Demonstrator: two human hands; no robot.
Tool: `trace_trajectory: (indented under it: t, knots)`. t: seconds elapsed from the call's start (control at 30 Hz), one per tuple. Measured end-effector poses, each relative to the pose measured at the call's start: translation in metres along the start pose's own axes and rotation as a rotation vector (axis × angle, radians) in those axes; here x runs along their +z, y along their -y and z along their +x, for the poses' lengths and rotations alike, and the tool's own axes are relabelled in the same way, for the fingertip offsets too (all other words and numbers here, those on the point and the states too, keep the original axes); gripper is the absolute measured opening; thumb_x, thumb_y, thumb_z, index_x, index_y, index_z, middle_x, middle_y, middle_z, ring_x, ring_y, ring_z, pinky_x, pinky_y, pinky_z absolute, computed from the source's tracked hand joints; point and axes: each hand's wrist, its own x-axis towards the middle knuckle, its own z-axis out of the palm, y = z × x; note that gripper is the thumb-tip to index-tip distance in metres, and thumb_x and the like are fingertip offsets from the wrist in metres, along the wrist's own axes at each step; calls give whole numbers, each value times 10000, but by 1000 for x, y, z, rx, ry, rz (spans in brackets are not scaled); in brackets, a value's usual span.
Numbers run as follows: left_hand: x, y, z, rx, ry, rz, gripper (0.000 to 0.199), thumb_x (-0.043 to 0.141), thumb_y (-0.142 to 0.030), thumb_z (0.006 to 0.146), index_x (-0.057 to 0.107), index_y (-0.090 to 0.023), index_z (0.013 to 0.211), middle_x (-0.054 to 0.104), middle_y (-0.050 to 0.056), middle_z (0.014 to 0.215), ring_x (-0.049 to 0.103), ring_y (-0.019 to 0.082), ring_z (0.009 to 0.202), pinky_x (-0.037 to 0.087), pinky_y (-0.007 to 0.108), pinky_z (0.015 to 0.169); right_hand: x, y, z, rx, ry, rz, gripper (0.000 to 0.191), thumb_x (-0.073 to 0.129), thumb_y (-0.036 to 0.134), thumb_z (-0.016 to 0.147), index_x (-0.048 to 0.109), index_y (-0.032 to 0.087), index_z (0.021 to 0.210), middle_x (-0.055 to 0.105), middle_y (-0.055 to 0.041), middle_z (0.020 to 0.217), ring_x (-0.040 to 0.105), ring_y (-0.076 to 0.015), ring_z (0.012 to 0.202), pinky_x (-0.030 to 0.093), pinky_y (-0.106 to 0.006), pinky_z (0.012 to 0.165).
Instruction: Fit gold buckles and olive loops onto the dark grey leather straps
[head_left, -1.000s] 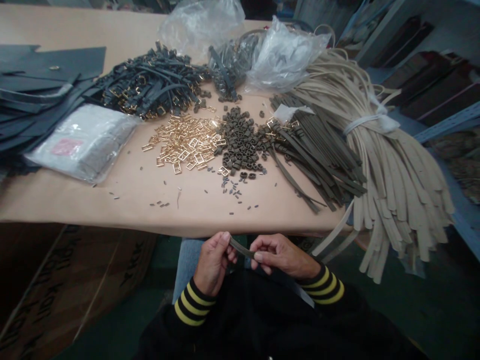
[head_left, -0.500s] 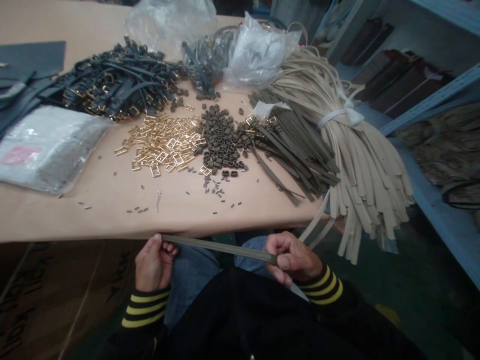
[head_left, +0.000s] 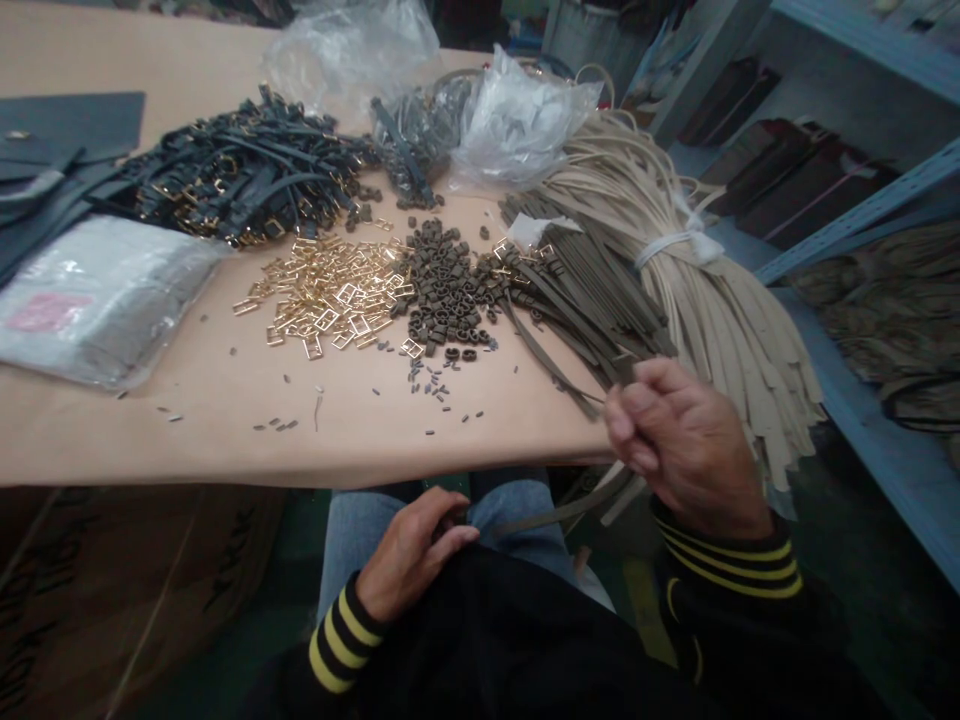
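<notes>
Now the slim olive-brown leather strap [head_left: 559, 511] spans the gap below the table, its far end running up to the raised right hand [head_left: 686, 445], whose fingers [head_left: 630, 425] are curled tight and appear to pinch it. The left hand [head_left: 412, 555] sits low over the denim-covered knee [head_left: 517, 520], its fingers bent toward the strap's other end, though the contact is too hidden to say whether they grip or only guide it. Above them, the tan-topped worktable [head_left: 165, 450] carries shiny gold-toned rectangular buckles [head_left: 326, 305], a heap of dark olive strap loops [head_left: 442, 290], a fan of cut olive straps [head_left: 577, 290] and tiny dark metal pins [head_left: 431, 390]. A thick bundle of beige straps tied with white cord [head_left: 709, 330] hangs over the table's right side. The main risk seems to be the strap slipping from a slack hold and dropping to the floor, or the raised right hand snagging those dangling beige ends. A sleeve dragged along the near table edge could also flick the loose pins off. Open room lies below that edge, above the lap, while the beige bundle and blue steel shelving [head_left: 862, 215] crowd the right.
</notes>
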Motion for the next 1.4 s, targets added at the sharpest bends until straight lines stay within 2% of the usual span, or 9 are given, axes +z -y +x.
trace_trajectory:
  t: [0.1, 0.2, 0.43, 0.7, 0.83, 0.93, 1.03, 1.2, 1.4]
  knots:
    - [0, -20, 6, -112, -132, -338, 287, 507, -360, 743, 527, -150, 937, 581, 25, 728, 520, 102, 540, 441, 210, 466, 27, -6, 0, 164, 446, -274, 100, 492, 222, 776, 436, 168, 713, 522, 28, 551, 377, -43, 398, 270, -150, 361]
    - [-1, -26, 10, -225, -179, -555, 276, 505, -412, 730, 497, -136, 749, 504, -33, 523, 413, 52, 375, 334, 152, 329, 51, -29, -3, 265, 648, -290, 60, 443, 166, 785, 450, 145, 729, 557, 7, 606, 410, -44, 444, 315, -152, 410]
    - [2, -11, 10, -338, -265, -728, 315, 586, -425, 666, 449, -144, 629, 433, -79, 409, 317, 16, 302, 238, 125, 296, 56, -65, -9, 374, 670, -32, 88, 493, 204, 765, 445, 132, 752, 575, -9, 639, 444, -36, 449, 340, -155, 434]
    - [14, -10, 12, -358, -127, -1032, 358, 558, -467, 679, 395, -163, 584, 398, -77, 339, 294, 29, 292, 182, 143, 318, 67, -79, -12, 311, 661, 332, 229, 563, 333, 754, 484, 119, 758, 630, -54, 685, 565, -73, 501, 388, -166, 441]
    - [12, -6, 10, -275, -238, -700, 271, 479, -397, 758, 435, -164, 627, 449, -44, 442, 386, 71, 381, 305, 187, 384, 67, -84, -11, 359, 622, 318, 208, 576, 306, 751, 495, 114, 753, 637, -40, 658, 568, -64, 474, 397, -157, 436]
    - [8, -7, 6, 10, -476, -148, 111, 469, -231, 779, 517, -155, 715, 530, 27, 667, 498, 134, 641, 421, 267, 601, 68, -87, -11, 413, 544, 284, 225, 593, 317, 734, 483, 122, 753, 635, -22, 642, 563, -56, 449, 395, -146, 419]
    - [6, -10, 1, 271, -527, 192, 73, 461, -124, 781, 529, -151, 776, 537, 54, 738, 500, 153, 728, 435, 289, 672, 69, -89, -10, 433, 495, 255, 265, 601, 355, 715, 473, 129, 764, 626, -8, 627, 570, -59, 454, 397, -144, 416]
    - [5, -10, -2, 400, -482, 336, 82, 470, -92, 784, 504, -142, 839, 554, 65, 745, 523, 152, 714, 468, 273, 637, 68, -88, -11, 416, 505, 174, 284, 579, 379, 718, 464, 131, 797, 621, -12, 612, 602, -90, 516, 422, -170, 457]
    - [11, -7, 1, 372, -555, 427, 85, 445, -84, 789, 477, -158, 815, 558, 65, 762, 531, 164, 724, 474, 293, 645, 71, -80, -13, 381, 474, 37, 186, 501, 299, 767, 461, 128, 831, 611, -21, 620, 606, -110, 592, 451, -216, 538]
